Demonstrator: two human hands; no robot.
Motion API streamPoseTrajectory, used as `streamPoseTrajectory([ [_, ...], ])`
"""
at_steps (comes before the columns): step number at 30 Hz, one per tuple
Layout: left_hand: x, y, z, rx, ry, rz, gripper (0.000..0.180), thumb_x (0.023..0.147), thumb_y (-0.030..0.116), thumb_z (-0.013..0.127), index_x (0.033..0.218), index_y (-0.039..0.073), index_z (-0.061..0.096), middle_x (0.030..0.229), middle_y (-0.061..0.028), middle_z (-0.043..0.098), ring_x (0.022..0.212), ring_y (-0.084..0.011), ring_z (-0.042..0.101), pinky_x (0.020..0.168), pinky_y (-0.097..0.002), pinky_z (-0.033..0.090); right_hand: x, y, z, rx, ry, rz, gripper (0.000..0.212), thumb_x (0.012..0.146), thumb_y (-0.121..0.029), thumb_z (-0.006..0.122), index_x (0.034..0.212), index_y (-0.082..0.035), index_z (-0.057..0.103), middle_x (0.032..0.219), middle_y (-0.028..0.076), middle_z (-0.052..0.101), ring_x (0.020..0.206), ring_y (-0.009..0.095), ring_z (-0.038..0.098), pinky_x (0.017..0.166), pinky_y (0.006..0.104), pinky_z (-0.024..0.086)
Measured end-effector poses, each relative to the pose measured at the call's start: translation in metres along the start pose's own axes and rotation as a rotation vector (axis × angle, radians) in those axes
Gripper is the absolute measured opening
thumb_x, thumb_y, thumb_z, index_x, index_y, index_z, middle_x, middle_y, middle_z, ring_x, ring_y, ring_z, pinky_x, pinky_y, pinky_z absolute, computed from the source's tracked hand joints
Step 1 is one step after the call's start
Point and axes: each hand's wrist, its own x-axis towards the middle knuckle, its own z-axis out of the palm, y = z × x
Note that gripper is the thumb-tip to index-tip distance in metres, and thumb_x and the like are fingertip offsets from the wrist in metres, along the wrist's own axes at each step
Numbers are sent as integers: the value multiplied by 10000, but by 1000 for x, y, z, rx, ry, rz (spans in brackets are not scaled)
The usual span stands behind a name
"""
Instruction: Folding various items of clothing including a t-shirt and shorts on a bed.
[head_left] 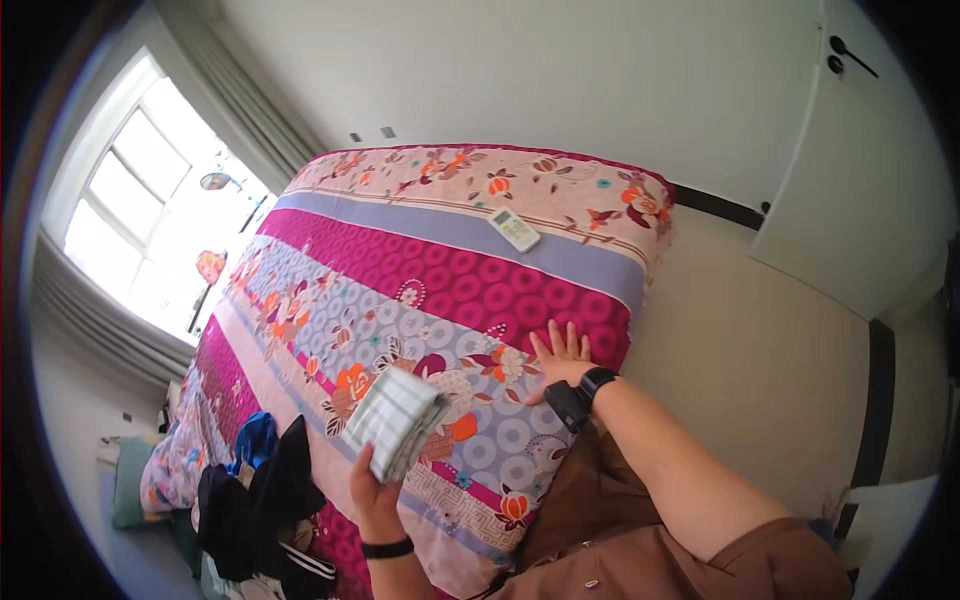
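Observation:
A folded cloth (398,420) in pale green and white checks is gripped at its near left corner by my left hand (376,490). It is held over the flowered bedspread (470,290), and I cannot tell whether its underside touches the bed. My right hand (562,358) lies flat on the bedspread near its right edge, fingers spread, holding nothing. A black band with a dark box-shaped device (572,403) is on my right wrist, and a dark band (387,550) is on my left.
A white remote control (515,229) lies toward the bed's far side. Dark clothes (260,495) and a blue cloth (254,440) are heaped at the lower left, near a green pillow (133,480). A window (135,190) with grey curtains (235,85) is left; a white door (850,170) stands right.

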Motion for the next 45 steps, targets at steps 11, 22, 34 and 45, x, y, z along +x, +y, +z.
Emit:
streamPoseTrajectory([
  [11, 143, -7, 75, 25, 9, 138, 446, 926, 156, 493, 1327, 10, 366, 1295, -155, 495, 1153, -316, 518, 962, -486, 429, 4, -4, -5, 18, -77, 53, 1290, 536, -592, 759, 1484, -177, -13, 1505, 210, -164, 1347, 454, -219, 1069, 572, -86],
  [22, 248, -46, 94, 99, 322, 204, 635, 922, 202, 553, 1433, 169, 176, 1328, -197, 377, 1173, -431, 419, 963, -551, 395, 7, -4, -3, 5, -74, 47, 1309, 525, -601, 766, 1483, -170, -15, 1500, 222, -171, 1344, 471, -208, 1060, 593, -77],
  [34, -10, -13, -94, 1055, 557, 565, 546, 799, 14, 603, 1296, 24, 376, 1194, -192, 522, 1036, -242, 558, 850, -317, 486, 19, 1, 12, -84, -92, 101, 1375, 504, -666, 745, 1467, -177, -107, 1481, 215, -238, 1315, 497, -247, 1031, 643, -71],
  [45, -271, -71, -223, 1827, 1606, 313, 583, 834, 327, 570, 1296, -2, 436, 1346, -233, 422, 1254, -421, 357, 1059, -474, 263, 23, -2, 8, -138, -67, 163, 1256, 576, -586, 750, 1470, -269, -75, 1529, 133, -149, 1377, 418, -163, 1073, 585, -6],
])
